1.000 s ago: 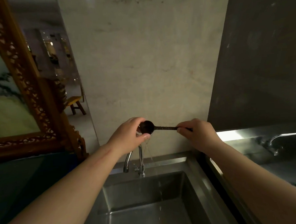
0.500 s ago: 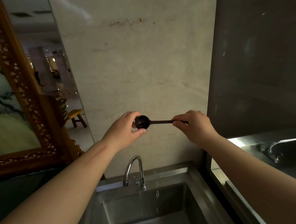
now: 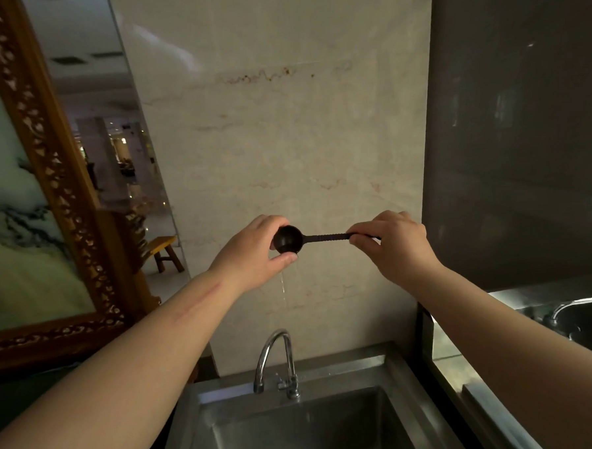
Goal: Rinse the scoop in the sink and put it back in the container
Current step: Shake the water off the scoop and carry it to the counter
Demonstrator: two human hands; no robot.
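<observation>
A small black scoop (image 3: pixel 290 239) with a ribbed handle is held level in front of the pale wall, well above the tap. My left hand (image 3: pixel 255 252) cups its round bowl between fingers and thumb. My right hand (image 3: pixel 390 245) pinches the far end of the handle. A thin trickle of water falls from under the bowl toward the steel sink (image 3: pixel 394 366) below. The chrome tap (image 3: pixel 277 359) stands at the sink's back edge. No container is in view.
A carved wooden frame (image 3: pixel 55 175) around a stone picture stands at the left. A dark panel (image 3: pixel 522 126) covers the wall at the right, with a second steel basin and tap (image 3: pixel 573 307) beneath it.
Both hands have lifted the scoop from just over the tap to high above it. The view has tilted up, so the sink sits lower in the picture.
</observation>
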